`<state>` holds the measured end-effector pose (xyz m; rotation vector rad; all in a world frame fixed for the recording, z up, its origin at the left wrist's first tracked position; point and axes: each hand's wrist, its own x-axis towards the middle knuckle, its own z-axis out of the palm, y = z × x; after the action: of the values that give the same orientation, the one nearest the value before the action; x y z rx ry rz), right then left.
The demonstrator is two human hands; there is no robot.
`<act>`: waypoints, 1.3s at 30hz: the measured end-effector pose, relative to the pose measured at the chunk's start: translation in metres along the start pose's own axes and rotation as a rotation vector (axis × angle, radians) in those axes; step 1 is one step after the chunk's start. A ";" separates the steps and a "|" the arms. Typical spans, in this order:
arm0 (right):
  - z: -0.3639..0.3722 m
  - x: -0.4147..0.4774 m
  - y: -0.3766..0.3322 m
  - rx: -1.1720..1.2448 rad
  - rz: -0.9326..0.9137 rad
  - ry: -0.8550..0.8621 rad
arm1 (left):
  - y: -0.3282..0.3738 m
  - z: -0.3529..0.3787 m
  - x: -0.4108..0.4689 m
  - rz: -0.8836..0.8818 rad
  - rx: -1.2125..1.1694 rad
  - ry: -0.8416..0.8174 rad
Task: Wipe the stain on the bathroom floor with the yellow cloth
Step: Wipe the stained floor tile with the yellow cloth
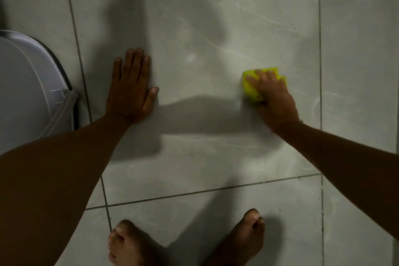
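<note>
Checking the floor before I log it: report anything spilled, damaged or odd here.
Nothing stands out. The grey marble-look floor tiles show no visible spill or crack. The right hand presses the crumpled yellow cloth down; the left hand lies flat.

Both forearms were bare from the lower edge of the view to the wrist, with no sleeve, watch, band or ring on them. The left hand (131,90) and right hand (272,98) wore no gloves. Fine hair showed along the right forearm (336,153). Both feet, left (127,244) and right (244,237), were bare, without shoes or socks.
</note>
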<state>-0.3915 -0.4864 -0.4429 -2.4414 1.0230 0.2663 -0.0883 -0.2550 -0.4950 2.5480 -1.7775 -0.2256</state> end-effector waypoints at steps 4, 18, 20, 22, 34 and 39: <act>0.028 0.008 -0.060 -0.090 0.036 0.032 | 0.001 0.001 -0.001 0.005 -0.007 -0.001; 0.078 -0.069 -0.106 -0.235 -0.650 -0.223 | -0.002 0.002 0.000 0.008 0.002 -0.019; 0.071 -0.067 -0.082 -0.272 -0.754 -0.216 | -0.001 0.001 -0.002 0.003 -0.005 -0.020; 0.069 -0.057 -0.086 -0.265 -0.517 -0.068 | 0.002 -0.001 0.000 0.005 0.005 -0.026; 0.084 -0.128 -0.095 -0.225 -0.249 -0.089 | 0.004 -0.005 0.001 -0.006 -0.025 -0.035; 0.066 -0.129 -0.035 -0.372 -0.657 -0.136 | 0.002 -0.003 -0.001 -0.013 -0.018 -0.013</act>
<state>-0.4569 -0.3521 -0.4426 -2.8807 0.0791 0.4124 -0.0895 -0.2553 -0.4915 2.5520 -1.7562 -0.2581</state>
